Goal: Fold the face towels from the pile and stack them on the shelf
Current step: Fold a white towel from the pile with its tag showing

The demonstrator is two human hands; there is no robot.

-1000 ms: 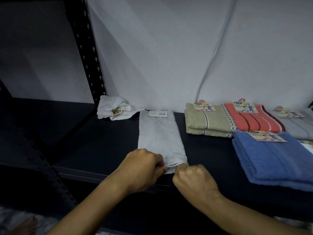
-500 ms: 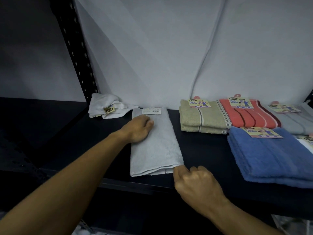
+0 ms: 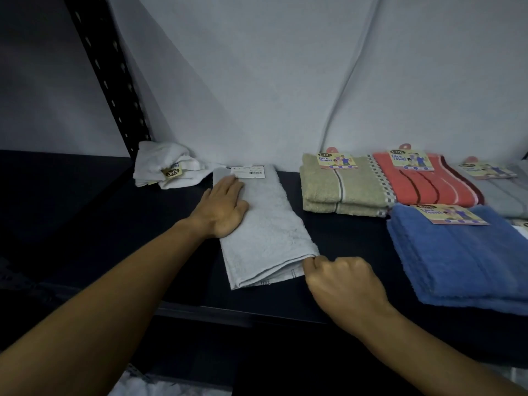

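The left hand (image 3: 224,207) lies flat, palm down, fingers straight and together, its forearm stretched forward from the lower left. The right hand (image 3: 341,281) is curled into a fist, thumb and forefinger pinching, wrist angled in from the lower right.

Grey face towel (image 3: 265,224) lies folded lengthwise on the dark shelf (image 3: 343,238), tag at back

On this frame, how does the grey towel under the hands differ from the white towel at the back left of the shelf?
The grey towel lies flat, folded into a long strip; the white towel sits crumpled in a heap. The left hand presses flat on the grey towel and the right hand pinches its near corner; nothing touches the white towel. Both rest on the dark shelf and carry a label.
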